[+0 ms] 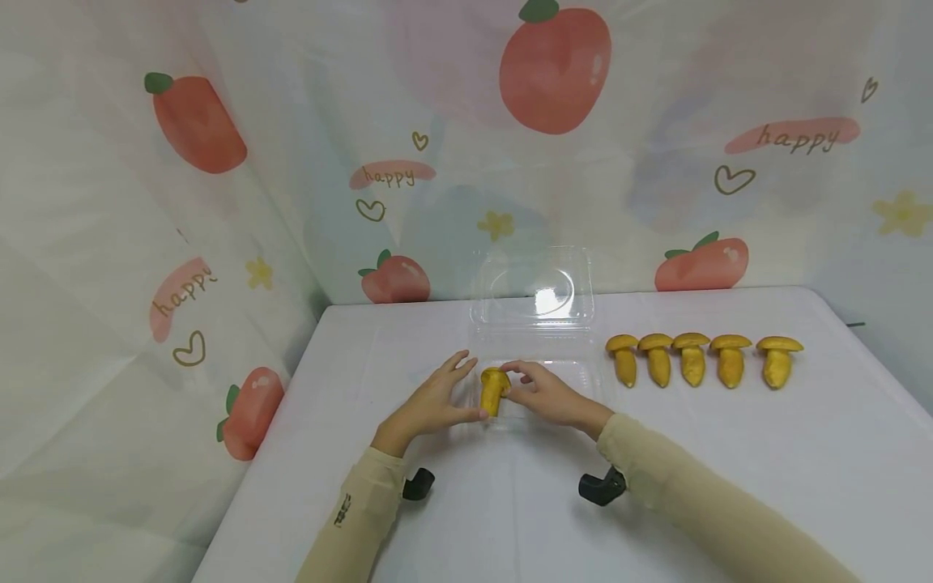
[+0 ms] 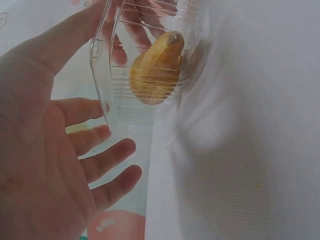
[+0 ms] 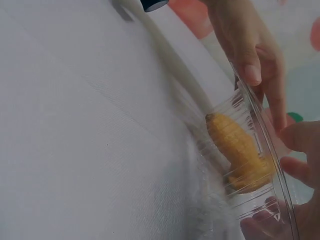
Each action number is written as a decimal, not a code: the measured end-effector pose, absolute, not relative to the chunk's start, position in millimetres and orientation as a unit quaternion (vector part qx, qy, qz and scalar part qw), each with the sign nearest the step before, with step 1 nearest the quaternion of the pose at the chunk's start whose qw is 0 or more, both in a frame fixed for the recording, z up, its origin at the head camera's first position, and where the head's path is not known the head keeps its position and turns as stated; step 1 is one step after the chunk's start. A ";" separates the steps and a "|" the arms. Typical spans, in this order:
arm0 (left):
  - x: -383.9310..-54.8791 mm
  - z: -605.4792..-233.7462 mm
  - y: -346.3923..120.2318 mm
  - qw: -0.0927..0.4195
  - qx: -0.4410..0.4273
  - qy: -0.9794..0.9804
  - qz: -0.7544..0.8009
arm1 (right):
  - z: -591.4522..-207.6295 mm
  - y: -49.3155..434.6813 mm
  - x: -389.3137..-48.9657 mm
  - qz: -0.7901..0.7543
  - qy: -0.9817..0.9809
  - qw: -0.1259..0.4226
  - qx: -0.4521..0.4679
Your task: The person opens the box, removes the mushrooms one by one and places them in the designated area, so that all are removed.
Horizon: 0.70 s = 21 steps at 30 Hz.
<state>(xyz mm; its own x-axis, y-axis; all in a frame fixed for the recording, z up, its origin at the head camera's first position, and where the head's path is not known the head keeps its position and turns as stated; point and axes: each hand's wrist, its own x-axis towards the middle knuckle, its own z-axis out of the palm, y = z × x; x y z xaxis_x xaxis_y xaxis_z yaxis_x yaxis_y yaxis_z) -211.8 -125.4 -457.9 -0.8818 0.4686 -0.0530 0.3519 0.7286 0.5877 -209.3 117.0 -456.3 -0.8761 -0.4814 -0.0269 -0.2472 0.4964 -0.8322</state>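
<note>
A yellow mushroom (image 1: 492, 392) lies in the left part of a clear plastic clamshell box (image 1: 561, 380), whose lid stands open behind. Through the ribbed wall, the left wrist view shows this mushroom (image 2: 157, 70) on the box floor. My left hand (image 1: 433, 402) is at the box's left side, fingers spread and straight, thumb by the front rim near the stem. From the right, my right hand (image 1: 548, 394) reaches over the box, its loosely bent fingertips close beside the cap. The right wrist view shows those fingers at the rim; whether they touch the cap is unclear.
Several more yellow mushrooms (image 1: 691, 360) lie in a row on the white table (image 1: 729, 453), right of the box. The transparent lid (image 1: 535, 283) leans near the patterned backdrop (image 1: 466, 121). Black devices (image 1: 602, 488) are worn at both wrists.
</note>
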 end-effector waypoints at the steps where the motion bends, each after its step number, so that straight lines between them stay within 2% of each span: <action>1: -211.7 -458.0 -125.3 0.100 0.221 0.924 0.294 | -456.9 116.7 -210.2 -0.453 0.855 0.130 -0.215; 21: -213.0 -459.4 -124.7 0.096 0.221 0.927 0.288 | -463.0 112.0 -223.9 -0.480 0.836 0.185 -0.191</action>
